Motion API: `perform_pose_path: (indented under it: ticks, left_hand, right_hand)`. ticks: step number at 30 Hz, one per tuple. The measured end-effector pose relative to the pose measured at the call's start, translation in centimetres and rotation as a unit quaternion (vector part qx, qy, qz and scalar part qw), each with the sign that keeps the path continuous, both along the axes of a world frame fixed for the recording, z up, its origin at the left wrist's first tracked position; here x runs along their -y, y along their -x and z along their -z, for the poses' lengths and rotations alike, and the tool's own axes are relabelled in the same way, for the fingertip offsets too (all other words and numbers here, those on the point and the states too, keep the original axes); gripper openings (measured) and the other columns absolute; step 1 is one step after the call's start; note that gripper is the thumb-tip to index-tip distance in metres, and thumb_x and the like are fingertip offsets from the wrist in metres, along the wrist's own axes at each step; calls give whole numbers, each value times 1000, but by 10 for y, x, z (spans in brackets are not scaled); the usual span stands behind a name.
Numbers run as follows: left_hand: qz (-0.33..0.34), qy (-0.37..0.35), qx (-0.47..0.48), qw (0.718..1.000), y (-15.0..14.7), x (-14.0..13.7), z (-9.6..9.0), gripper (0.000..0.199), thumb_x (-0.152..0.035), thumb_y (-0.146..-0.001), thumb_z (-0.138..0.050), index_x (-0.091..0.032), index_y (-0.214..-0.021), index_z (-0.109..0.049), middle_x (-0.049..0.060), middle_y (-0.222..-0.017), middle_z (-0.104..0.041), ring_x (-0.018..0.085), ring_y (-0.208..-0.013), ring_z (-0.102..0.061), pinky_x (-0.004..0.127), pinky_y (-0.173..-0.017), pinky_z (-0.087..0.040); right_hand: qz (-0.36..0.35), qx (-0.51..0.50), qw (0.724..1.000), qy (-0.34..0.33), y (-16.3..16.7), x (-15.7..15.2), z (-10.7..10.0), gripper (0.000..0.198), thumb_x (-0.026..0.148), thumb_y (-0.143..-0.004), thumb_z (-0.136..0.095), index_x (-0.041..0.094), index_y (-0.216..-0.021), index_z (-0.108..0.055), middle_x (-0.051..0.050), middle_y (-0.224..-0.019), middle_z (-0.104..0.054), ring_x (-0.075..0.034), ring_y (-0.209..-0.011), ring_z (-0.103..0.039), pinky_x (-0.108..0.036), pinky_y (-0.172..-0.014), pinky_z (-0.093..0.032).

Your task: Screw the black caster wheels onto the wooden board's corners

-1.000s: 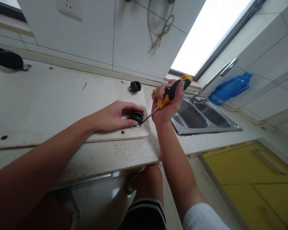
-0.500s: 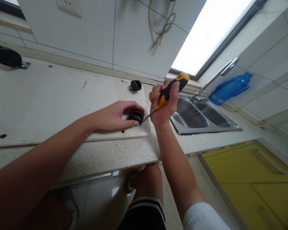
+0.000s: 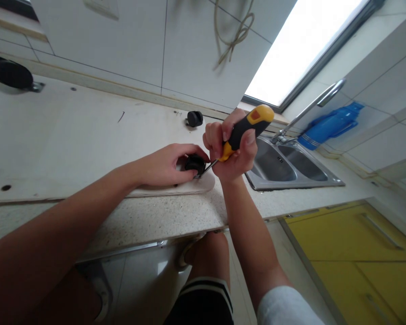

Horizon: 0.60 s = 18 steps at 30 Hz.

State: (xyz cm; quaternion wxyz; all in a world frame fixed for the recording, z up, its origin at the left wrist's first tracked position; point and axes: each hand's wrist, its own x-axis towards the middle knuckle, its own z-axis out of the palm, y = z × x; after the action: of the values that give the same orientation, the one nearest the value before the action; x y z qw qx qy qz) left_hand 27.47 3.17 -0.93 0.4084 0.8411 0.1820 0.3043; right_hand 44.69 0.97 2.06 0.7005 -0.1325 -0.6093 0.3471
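A white board (image 3: 84, 140) lies on the speckled counter. Near its right end my left hand (image 3: 171, 164) grips a black caster wheel (image 3: 195, 163), thumb in front and fingers behind. My right hand (image 3: 232, 146) is wrapped round the yellow and black handle of a screwdriver (image 3: 246, 128). The shaft slants down to the left, and its tip meets the small metal plate at the caster's base. Any screw under the tip is too small to make out. Behind them a second black caster (image 3: 194, 118) stands at the board's far right corner.
A double steel sink (image 3: 274, 164) with a tap (image 3: 325, 95) is to the right, a blue thermos-like jug (image 3: 329, 126) beyond it. At far left sits a larger black caster (image 3: 11, 74). A tied cord (image 3: 237, 40) hangs on the tiled wall. Yellow cabinets (image 3: 352, 239) stand below right.
The screwdriver handle has turned and tipped slightly toward me, with my right hand rolled round it. My left hand stays on the caster. The whole view has shifted a little.
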Motion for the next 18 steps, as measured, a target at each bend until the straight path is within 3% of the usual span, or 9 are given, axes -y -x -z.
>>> perform_pose_path:
  ticks: [5, 13, 18]
  left_hand:
    - [-20, -48, 23, 998, -5, 3, 3, 26, -34, -96, -78, -23, -120, -81, 7, -123, -82, 26, -111, -77, 40, -102, -61]
    - [-89, -115, 81, 986, -24, 17, 5, 14, -34, -97, -78, -22, -103, -81, 7, -113, -81, 25, -108, -76, 40, -105, -59]
    - [-141, -113, 93, 979, -28, 20, 6, 13, -34, -95, -81, -22, -99, -80, 5, -106, -80, 24, -100, -75, 39, -99, -60]
  right_hand:
    - [-15, 11, 1000, 0, 0, -1, 1, 54, 80, -94, -66, 31, -76, -53, 10, -47, -33, -13, -42, -28, -28, -43, -33]
    - [56, 31, 998, -27, -1, -4, 1, 45, 65, -103, -62, 32, -74, -52, 4, -56, -40, -19, -52, -31, -36, -51, -27]
    - [132, 59, 990, -4, -3, -3, 1, 46, 69, -91, -71, 32, -69, -55, 0, -65, -46, -22, -60, -44, -40, -55, -43]
